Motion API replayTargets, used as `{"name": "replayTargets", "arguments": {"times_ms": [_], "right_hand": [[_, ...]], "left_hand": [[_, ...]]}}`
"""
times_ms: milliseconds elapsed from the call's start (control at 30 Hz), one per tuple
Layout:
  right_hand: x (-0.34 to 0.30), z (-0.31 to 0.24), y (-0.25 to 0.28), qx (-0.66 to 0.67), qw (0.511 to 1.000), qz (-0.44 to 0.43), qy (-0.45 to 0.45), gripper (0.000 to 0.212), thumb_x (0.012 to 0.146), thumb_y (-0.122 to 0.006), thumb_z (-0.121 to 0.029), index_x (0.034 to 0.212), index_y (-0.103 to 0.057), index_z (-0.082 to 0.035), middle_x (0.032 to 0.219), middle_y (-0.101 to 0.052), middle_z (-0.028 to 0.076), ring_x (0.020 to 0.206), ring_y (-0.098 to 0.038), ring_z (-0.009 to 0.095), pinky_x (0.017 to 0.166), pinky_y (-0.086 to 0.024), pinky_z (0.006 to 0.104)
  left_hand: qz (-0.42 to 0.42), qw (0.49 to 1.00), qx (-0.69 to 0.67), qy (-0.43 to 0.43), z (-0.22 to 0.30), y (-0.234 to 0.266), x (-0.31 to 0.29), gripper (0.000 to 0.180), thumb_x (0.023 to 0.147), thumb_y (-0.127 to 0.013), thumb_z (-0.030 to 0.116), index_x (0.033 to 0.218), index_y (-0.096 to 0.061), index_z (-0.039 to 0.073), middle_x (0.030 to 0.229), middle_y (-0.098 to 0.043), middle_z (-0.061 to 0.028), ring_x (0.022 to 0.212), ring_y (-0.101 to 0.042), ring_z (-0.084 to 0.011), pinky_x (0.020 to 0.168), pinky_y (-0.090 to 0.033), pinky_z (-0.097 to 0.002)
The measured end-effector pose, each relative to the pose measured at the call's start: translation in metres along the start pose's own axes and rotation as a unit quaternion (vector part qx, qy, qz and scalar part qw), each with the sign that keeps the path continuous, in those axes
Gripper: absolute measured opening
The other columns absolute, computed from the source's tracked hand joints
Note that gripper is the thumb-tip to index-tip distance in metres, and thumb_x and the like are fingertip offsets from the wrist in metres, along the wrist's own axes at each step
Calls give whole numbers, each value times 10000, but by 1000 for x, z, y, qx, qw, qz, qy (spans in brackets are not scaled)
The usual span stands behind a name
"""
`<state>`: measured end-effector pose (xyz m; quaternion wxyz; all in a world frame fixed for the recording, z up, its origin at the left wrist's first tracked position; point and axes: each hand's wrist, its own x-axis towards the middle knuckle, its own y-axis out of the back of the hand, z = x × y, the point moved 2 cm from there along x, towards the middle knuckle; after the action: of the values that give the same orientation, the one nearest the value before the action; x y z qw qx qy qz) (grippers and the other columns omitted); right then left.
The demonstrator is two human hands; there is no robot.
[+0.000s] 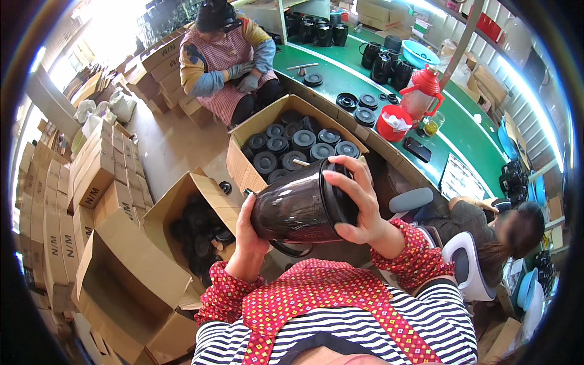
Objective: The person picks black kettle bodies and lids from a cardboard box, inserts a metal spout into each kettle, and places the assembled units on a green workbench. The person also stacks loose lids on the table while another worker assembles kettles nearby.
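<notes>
In front of my chest I hold a glossy black jug (289, 207) tilted on its side, its wide end with a dark rim or lid toward the right. A loop-shaped handle hangs on its underside. My left hand (248, 234) is closed round the narrower left end. On the wide end, my right hand (362, 210) grips the rim with its fingers curled over the top and thumb below. Just beyond the jug stands an open carton (242, 170) packed with several black lidded vessels (304, 141).
An open carton (164, 198) of dark parts sits left, beside another open carton (125, 292). Stacked boxes (94, 176) line the left. A green table (340, 67) bears lids, jugs, a red flask (421, 94) and a phone (417, 149). One person sits ahead, another right.
</notes>
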<state>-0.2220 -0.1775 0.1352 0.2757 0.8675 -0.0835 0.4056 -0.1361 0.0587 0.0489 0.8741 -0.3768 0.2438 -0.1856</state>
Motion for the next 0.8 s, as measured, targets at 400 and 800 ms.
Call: {"name": "replayTargets", "arguments": {"times_ms": [400, 800], "right_hand": [[-34, 23, -10, 145, 967, 134, -160, 595, 907, -613, -406, 1369, -596, -31, 1439, -506, 189, 1328, -511, 335, 1127, -372, 424], [-47, 4, -10, 206, 966, 93, -121, 972, 956, -536, -659, 1570, -288, 52, 1574, -319, 230, 1454, -359, 335, 1193, -272, 436]], "left_hand": [[40, 984, 101, -140, -11, 7, 14, 413, 1015, -593, 302, 1310, -574, 14, 1232, -678, -154, 1103, -678, -258, 960, -556, -399], [-73, 884, 232, -399, -6, -14, -25, 833, 891, -692, 540, 1435, -430, -33, 1378, -559, -226, 1267, -581, -325, 1104, -462, -470]]}}
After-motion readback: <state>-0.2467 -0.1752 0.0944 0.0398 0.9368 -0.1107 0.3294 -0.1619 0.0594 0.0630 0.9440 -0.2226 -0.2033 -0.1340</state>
